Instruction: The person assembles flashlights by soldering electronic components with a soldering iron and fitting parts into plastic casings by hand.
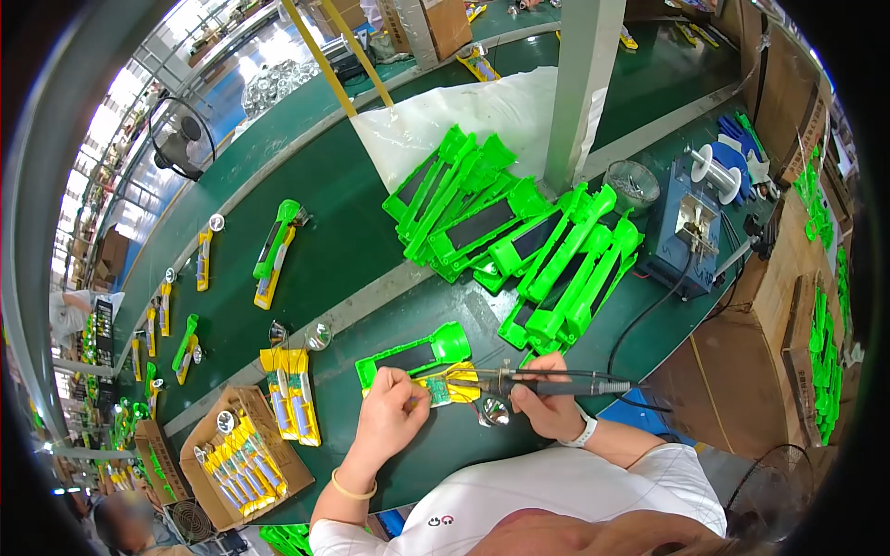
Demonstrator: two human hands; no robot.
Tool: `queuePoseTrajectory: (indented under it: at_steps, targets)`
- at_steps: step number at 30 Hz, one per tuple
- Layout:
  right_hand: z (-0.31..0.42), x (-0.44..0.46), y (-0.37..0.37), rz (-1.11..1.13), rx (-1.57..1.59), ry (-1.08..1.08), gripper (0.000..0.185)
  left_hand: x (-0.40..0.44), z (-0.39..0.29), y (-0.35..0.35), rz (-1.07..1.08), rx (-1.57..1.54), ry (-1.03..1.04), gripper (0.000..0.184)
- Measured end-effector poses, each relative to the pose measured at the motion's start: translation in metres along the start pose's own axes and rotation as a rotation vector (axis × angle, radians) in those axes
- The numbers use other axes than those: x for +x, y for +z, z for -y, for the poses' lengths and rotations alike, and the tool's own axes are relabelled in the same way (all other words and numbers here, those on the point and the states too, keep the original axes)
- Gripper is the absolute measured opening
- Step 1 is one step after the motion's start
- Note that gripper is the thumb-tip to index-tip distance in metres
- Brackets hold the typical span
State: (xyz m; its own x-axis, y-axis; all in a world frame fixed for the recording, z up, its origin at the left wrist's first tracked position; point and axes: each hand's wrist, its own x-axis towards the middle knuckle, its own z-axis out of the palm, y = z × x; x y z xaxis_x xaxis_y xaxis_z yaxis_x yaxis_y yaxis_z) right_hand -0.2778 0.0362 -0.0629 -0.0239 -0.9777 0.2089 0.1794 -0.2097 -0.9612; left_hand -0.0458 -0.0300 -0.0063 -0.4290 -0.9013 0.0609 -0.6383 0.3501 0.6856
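Note:
My left hand (394, 412) is closed at the left end of a yellow piece with a green circuit board (451, 389); whatever its fingers pinch is too small to name. My right hand (549, 404) is wrapped round a soldering iron (579, 384), whose tip points left over the board. A round silver reflector (494, 411) lies just below the board. Right behind the board is a green plastic housing (408, 355) with a dark inside panel.
Many green housings (491, 227) are piled behind my hands. At the right stands a blue soldering station (681, 232) with a wire spool (714, 173). A cardboard box (294, 463) of yellow assemblies is at the left, near more yellow pieces (292, 398). A metal post (579, 102) rises behind.

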Motion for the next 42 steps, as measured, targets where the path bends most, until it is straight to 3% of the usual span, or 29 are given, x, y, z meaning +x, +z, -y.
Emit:
queuePoseTrajectory:
  at_steps: [4,7,28,38,42]
  targets:
    - [-0.003,-0.007,-0.004,0.007,-0.046,0.073,0.03,0.001,-0.001,-0.001,0.011,-0.008,-0.021,0.01]
    - [0.003,-0.004,-0.001,-0.109,0.156,0.18,0.024,0.004,-0.001,-0.004,0.047,-0.015,-0.036,0.01]
    - [0.006,-0.002,-0.001,-0.096,0.236,0.146,0.031,-0.004,0.003,-0.001,0.027,0.06,0.033,0.017]
    - [-0.001,-0.008,-0.004,-0.095,0.065,0.153,0.028,-0.03,0.014,-0.017,-0.133,0.102,0.361,0.045]
    - [-0.002,-0.001,-0.006,-0.042,-0.024,0.071,0.029,-0.042,0.021,-0.02,-0.096,0.353,0.427,0.038]
